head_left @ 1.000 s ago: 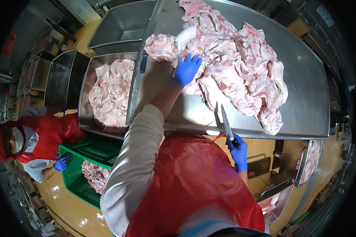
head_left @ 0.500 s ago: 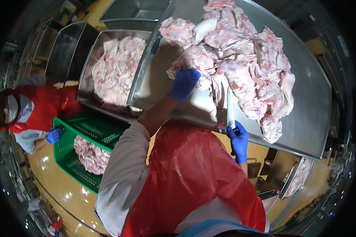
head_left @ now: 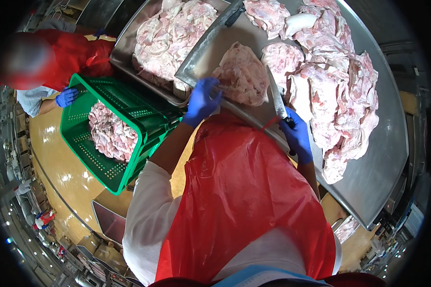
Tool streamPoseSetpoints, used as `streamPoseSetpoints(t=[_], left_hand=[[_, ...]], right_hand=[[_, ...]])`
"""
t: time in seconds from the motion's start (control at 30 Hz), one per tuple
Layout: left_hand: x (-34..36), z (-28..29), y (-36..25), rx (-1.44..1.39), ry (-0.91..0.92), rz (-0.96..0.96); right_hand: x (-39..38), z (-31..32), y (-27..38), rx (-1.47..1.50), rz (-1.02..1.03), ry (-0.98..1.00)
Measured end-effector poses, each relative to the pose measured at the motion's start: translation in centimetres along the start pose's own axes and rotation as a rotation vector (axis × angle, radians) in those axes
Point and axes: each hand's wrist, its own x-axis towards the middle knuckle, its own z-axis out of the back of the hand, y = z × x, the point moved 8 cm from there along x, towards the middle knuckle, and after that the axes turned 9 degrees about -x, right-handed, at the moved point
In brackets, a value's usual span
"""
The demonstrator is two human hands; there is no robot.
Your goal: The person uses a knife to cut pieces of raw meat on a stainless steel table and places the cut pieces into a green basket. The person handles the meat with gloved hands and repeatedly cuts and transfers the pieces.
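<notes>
A flat slab of raw pale-pink meat (head_left: 244, 74) lies near the front edge of the metal table (head_left: 378, 182). At its left corner my left hand (head_left: 203, 102), in a blue glove, is closed with the fingers curled against the meat's edge. My right hand (head_left: 298, 135), also blue-gloved, grips a knife (head_left: 276, 95) by its dark handle. The blade points away from me and runs between that slab and another piece of meat (head_left: 282, 60). To the right of the knife spreads a large heap of raw meat pieces (head_left: 337, 95).
Left of the table stands a metal bin (head_left: 124, 48) heaped with meat. Close by is a tilted green crate (head_left: 143, 119) holding smaller meat pieces (head_left: 111, 131). A co-worker (head_left: 57, 57) in a red apron has a blue-gloved hand (head_left: 67, 97) on the crate's rim.
My left hand has come nearer and left, and a meat slab now lies apart from the heap. The knife has shifted nearer, its blade now tilted left. The green crate appears turned and closer.
</notes>
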Motion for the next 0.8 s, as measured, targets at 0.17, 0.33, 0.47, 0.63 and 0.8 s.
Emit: streamPoseSetpoints(t=[0.17,0.33,0.47,0.63,0.8], left_hand=[[2.7,0.4,1.7,-0.079,0.011,0.126],[1.8,0.0,4.3,-0.208,0.010,0.302],[2.3,0.2,4.0,-0.090,0.010,0.208],[3.8,-1.1,3.9,0.196,0.156,0.085],[2.9,0.0,5.4,-0.047,0.091,0.154]], right_hand=[[0.8,-1.5,0.1,-0.248,0.198,0.064],[-0.3,-2.1,-0.9,-0.360,0.369,0.033],[-0.7,-2.6,-1.3,-0.298,0.422,-0.024],[-0.3,-3.9,2.6,-0.294,0.429,0.001],[0.9,-6.6,4.7,-0.451,0.455,0.111]])
